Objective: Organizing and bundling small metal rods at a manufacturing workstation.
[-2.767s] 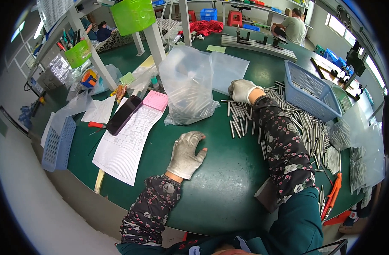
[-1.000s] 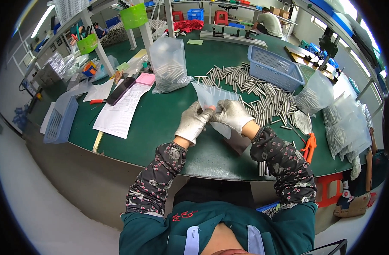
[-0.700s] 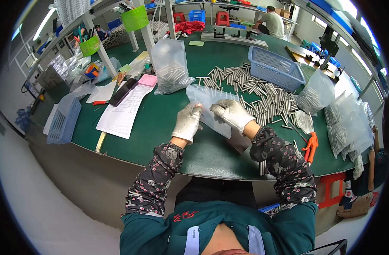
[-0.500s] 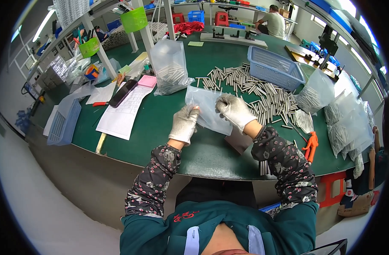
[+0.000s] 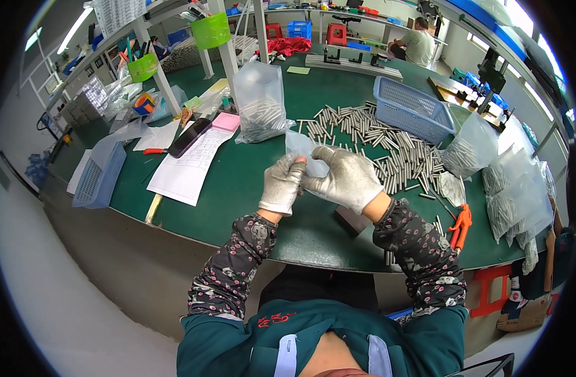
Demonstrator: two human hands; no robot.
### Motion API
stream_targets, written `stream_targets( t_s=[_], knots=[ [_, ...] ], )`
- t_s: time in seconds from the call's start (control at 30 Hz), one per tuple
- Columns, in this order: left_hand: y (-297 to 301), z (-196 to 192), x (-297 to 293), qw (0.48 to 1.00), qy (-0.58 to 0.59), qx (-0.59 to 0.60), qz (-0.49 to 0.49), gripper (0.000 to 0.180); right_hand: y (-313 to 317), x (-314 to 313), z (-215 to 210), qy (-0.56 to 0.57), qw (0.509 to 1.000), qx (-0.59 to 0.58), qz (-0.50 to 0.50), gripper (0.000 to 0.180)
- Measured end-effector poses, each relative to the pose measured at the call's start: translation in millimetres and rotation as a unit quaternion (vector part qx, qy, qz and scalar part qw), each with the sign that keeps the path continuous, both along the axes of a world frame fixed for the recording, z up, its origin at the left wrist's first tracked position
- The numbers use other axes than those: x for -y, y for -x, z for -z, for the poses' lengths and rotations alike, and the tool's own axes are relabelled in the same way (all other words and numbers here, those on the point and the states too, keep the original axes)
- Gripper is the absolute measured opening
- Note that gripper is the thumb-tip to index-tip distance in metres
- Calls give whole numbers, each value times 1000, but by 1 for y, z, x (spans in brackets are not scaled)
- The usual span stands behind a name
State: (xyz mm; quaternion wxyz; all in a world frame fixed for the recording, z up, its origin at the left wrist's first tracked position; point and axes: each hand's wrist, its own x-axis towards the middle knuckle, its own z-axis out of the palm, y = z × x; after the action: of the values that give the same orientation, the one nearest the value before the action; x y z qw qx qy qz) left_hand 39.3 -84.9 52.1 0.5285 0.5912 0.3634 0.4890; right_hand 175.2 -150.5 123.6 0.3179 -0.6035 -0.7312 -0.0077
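A translucent plastic bag [image 5: 298, 144] is gripped between my two gloved hands above the green table. My left hand [image 5: 281, 185] is closed on its near left part, with a bare thumb tip showing at the glove. Beside it, my right hand [image 5: 346, 178] is closed on the bag too, its back covering much of the plastic. No contents show in the visible part of the bag. Beyond my right hand spreads a pile of short metal pins [image 5: 398, 157]. A dark rectangular block [image 5: 351, 221] lies just below my right wrist.
A filled bag [image 5: 261, 103] stands behind the hands; more filled bags [image 5: 517, 195] line the right edge. A blue basket [image 5: 414, 107] borders the pins. An orange air gun [image 5: 462, 224] lies right. A phone [image 5: 190, 137] rests on papers [image 5: 182, 178]. Far off, a person [image 5: 418, 44] sits.
My right hand has come down and left toward my left hand. The bag, spread out before, is now bunched between them and less of it shows.
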Motion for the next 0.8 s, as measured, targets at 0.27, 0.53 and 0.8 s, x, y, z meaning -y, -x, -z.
stream_targets(
  t_s=[0.27,0.53,0.8],
  knots=[
    [8,4,-1,955,-254,-119,-96,9,-47,-18,6,-127,987,-11,96,8],
    [-9,16,-11,946,-318,-29,-59,16,-2,-2,-10,41,998,39,7,25],
    [48,27,21,947,-288,-142,7,15,-41,-22,0,54,996,-60,41,13]
  ],
)
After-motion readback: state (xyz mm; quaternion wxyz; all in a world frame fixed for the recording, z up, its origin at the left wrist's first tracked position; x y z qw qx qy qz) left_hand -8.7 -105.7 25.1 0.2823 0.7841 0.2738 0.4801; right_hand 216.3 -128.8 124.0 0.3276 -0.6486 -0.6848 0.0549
